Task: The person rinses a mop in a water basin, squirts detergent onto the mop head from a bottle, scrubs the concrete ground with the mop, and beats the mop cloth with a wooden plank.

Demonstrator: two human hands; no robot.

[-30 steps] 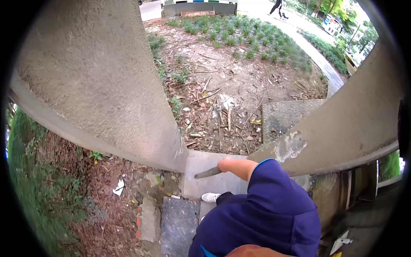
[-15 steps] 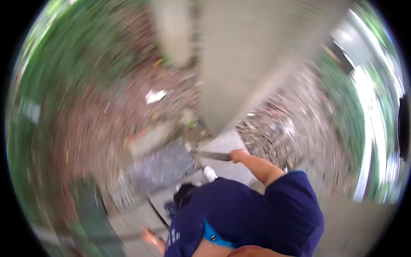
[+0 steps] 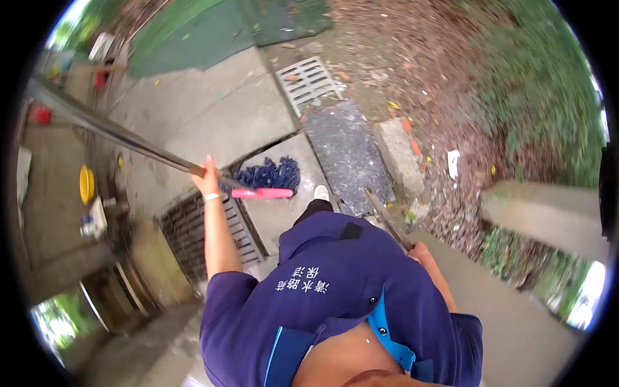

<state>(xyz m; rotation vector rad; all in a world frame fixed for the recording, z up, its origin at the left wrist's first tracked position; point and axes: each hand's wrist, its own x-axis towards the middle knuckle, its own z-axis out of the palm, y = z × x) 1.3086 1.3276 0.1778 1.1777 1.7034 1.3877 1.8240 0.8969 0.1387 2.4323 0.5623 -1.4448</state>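
Note:
My left hand, with a band at its wrist, is closed around the metal pole of a mop. The pole slants from the upper left down to a pink bar and dark blue strands, which rest on the concrete by a floor grate. On the other side, my right hand is closed on a brownish stick. One end of the stick points toward a dark stone slab; its other end is hidden behind my hand and arm.
A slatted grate lies left of my feet and a pale drain cover ahead. Concrete pillars stand at right. Leaf-littered soil borders the paving. Green matting and a yellow basin are at left.
The view has swung left, bringing the mop and left-hand paving into sight. My left hand, low at the frame's edge before, now appears higher. The stick stays in my right hand.

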